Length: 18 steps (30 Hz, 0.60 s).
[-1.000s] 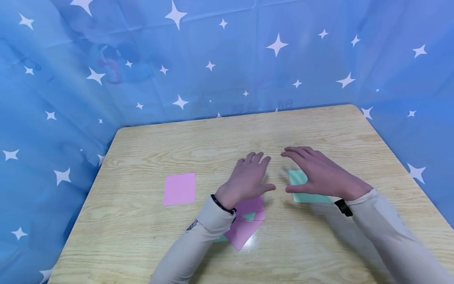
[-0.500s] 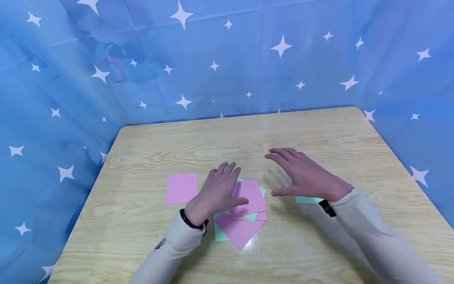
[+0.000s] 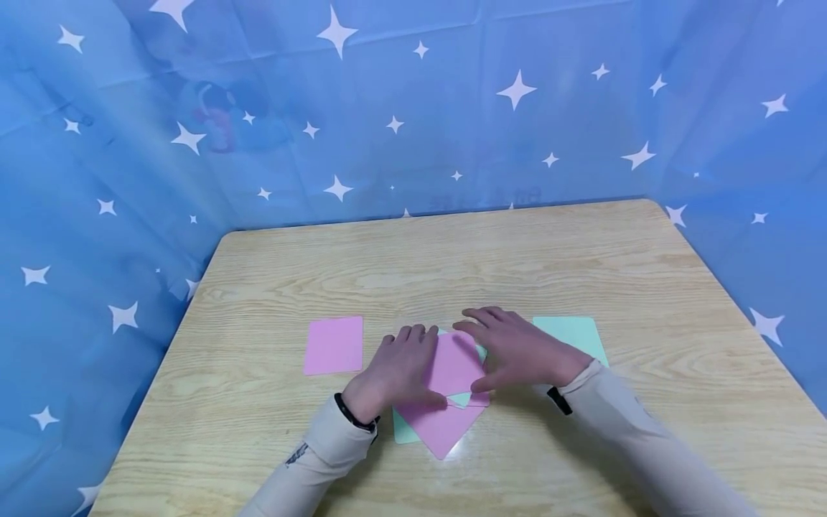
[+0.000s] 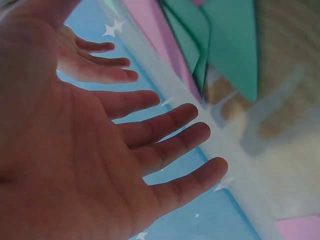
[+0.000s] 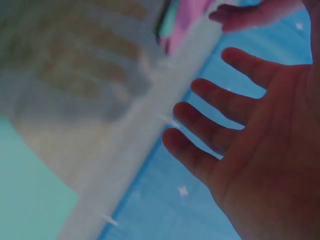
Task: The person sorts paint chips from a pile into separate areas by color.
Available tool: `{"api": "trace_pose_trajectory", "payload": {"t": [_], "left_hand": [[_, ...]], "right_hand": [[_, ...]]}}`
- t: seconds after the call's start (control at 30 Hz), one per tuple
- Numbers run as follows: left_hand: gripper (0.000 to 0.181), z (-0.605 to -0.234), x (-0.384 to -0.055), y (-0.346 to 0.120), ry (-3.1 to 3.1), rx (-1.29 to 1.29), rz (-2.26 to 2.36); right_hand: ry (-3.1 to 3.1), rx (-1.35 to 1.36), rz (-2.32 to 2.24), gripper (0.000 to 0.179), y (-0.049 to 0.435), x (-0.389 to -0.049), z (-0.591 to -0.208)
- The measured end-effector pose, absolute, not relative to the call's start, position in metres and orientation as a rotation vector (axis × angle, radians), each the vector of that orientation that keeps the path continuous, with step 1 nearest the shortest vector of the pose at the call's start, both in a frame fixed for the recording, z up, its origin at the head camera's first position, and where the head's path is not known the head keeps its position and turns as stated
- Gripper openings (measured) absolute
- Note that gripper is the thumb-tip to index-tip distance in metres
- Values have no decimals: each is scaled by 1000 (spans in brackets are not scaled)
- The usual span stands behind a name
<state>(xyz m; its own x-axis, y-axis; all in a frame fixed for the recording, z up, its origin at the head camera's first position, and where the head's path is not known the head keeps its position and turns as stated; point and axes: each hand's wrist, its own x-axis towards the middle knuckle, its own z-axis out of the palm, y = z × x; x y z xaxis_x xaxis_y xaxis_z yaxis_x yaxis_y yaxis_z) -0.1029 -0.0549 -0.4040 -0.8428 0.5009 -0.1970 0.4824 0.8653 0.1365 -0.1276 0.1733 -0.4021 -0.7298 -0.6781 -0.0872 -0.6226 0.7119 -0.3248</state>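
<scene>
Between my two hands lies a loose, overlapping pile of thin pink and mint-green square cards (image 3: pixel 442 427), turned at different angles. My left hand (image 3: pixel 395 370) is over the pile's left side, fingers extended and the thumb toward the cards. On the opposite side my right hand (image 3: pixel 520 353) faces it, thumb and fingers spread apart. Both palms turn inward, and neither hand grips a card. In the left wrist view, the left hand's fingers (image 4: pixel 170 127) are straight, with the pile (image 4: pixel 230 45) beyond them. Whether either hand touches the cards, I cannot tell.
A single pink card (image 3: pixel 333 346) lies left of the pile. To the right, a mint-green card (image 3: pixel 571 332) is partly covered by the right forearm. The wooden table (image 3: pixel 258 287) ends at a blue curtain with white stars (image 3: pixel 388 86).
The left hand first moved left off the pile, uncovering its top pink card, then slightly nearer me. The right hand moved left and down to the pile, leaving the mint-green card more exposed.
</scene>
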Motion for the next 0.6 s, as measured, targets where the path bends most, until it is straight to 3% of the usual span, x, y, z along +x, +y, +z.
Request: {"api": "trace_pose_trajectory", "payload": {"t": [0.2, 0.6], "left_hand": [[111, -407, -102, -53, 2800, 761, 126], [101, -408, -103, -54, 2804, 833, 153]], "right_hand": [[2667, -1047, -415, 102, 164, -123, -414], [2681, -1134, -438, 89, 161, -125, -418]]}}
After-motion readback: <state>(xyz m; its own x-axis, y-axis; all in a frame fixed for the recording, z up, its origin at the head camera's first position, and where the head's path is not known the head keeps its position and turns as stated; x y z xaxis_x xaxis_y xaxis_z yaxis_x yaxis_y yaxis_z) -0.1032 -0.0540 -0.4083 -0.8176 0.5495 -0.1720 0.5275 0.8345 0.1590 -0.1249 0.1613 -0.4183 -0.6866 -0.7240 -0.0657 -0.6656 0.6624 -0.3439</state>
